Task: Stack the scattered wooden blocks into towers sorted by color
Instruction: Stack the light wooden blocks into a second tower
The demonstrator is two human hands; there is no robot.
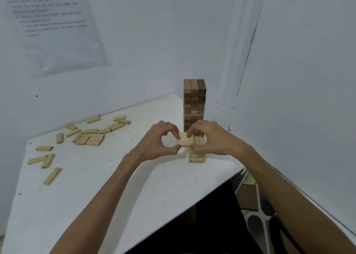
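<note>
Where the view begins at the far left, well away from any fingers, a printed sheet of paper [54, 22] is fixed to the pale wall [173, 32], its text too blurred to read. Below it, on the white table [100, 192], loose pale wooden blocks [88, 137] lie scattered flat, some touching in a cluster, others apart, all well to the left of the left fingertips. Moving right, the left hand [159, 140] is raised above the table, its thumb and forefinger curved into a ring, their tips pinching the left end of a flat group of pale blocks [185, 140] lying side by side; their number cannot be told. This group sits at the top of a short pale tower [196, 157], whose lower layers show just below both thumbs and carry small dark printed marks. Whether the group rests on the tower or is held just above it cannot be told. Directly behind the fingertips stands a much taller tower of darker brown blocks [194, 103], upright, with 3 blocks side by side on top, rising well above both hands. The right hand [213, 138] mirrors the left: its fingers curl over the group's far edge and its thumb presses the near edge, gripping it. Right of that hand is more pale wall, and below its wrist a patterned floor [248, 197] shows past the table edge.
</note>
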